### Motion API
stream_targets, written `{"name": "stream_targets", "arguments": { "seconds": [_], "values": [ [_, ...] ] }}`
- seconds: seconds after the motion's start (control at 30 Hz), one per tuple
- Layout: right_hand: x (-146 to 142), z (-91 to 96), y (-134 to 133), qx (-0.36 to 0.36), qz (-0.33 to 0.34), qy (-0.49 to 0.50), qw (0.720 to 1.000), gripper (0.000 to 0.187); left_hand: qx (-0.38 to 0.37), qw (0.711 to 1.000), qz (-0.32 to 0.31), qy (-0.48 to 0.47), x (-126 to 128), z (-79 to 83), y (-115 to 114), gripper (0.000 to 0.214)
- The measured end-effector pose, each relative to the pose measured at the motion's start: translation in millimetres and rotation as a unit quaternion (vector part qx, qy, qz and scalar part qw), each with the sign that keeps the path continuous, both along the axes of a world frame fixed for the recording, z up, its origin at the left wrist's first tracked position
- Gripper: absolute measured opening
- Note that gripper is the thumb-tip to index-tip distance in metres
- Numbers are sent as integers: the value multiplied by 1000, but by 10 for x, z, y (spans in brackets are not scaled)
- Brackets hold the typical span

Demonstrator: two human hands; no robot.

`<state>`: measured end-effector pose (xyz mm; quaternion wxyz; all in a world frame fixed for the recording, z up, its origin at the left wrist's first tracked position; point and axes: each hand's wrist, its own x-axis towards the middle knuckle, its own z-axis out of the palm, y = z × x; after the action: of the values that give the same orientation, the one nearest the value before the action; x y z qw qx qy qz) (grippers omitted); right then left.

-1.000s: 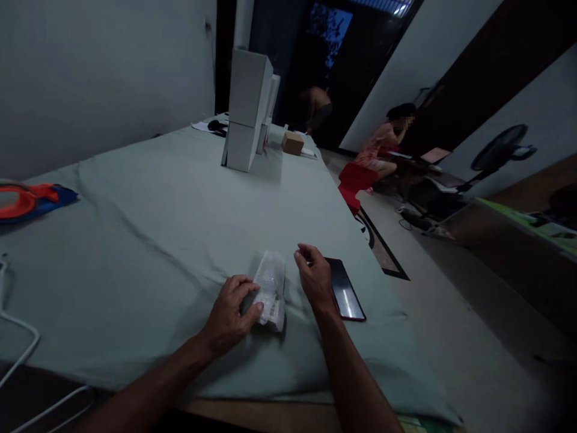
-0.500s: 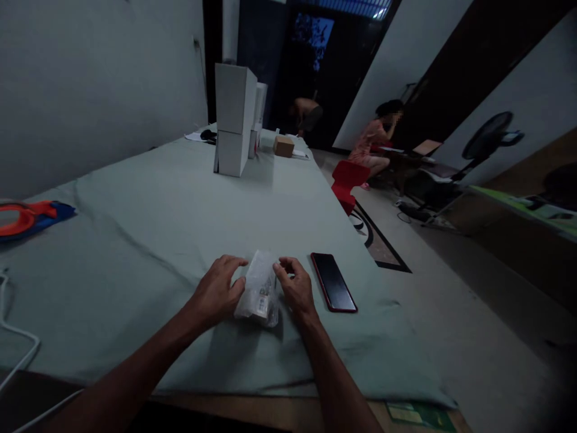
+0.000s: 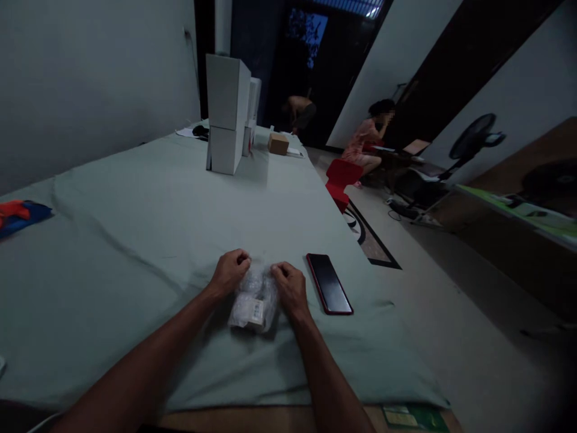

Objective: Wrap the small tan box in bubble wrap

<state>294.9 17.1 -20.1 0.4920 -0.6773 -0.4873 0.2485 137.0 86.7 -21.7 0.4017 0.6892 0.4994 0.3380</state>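
Note:
A small package in clear bubble wrap (image 3: 252, 300) lies on the cloth-covered table close to me. Through the plastic a pale box with a printed label (image 3: 257, 311) shows. My left hand (image 3: 230, 272) pinches the far left edge of the wrap, fingers closed. On the opposite side my right hand (image 3: 290, 285) has its thumb and fingertips together on the wrap's far right edge. Just right of that hand a dark phone in a red case (image 3: 329, 284) rests flat, apart from it.
Tall white boxes (image 3: 224, 114) stand farther back, with a small brown carton (image 3: 278, 144) beside them. An orange and blue item (image 3: 22, 216) lies at the left. Beyond the table's right edge are a red chair (image 3: 342, 179), a seated person (image 3: 365, 138) and a fan (image 3: 473, 138).
Both hands have gone from open fingers beside the package to pinching its wrap. The wrap's far end looks pulled open wider. The view has shifted slightly.

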Motion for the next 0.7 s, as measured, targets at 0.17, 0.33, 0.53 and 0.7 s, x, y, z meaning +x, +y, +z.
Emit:
{"name": "stream_targets", "arguments": {
  "seconds": [0.17, 0.33, 0.53, 0.7],
  "values": [
    [112, -38, 6, 7, -15, 81, 997, 34, -24, 998, 35, -49, -65, -76, 61, 18],
    [135, -40, -17, 3, -7, 127, 992, 33, 21, 996, 82, -15, -80, 122, -56, 29],
    [98, -2, -79, 9, 15, 134, 991, 30, 135, 968, -17, 209, 1, 309, -318, 40],
    [52, 28, -118, 27, 13, 134, 990, 29, 53, 975, -41, 212, -20, 249, -309, 23]
  ]
}}
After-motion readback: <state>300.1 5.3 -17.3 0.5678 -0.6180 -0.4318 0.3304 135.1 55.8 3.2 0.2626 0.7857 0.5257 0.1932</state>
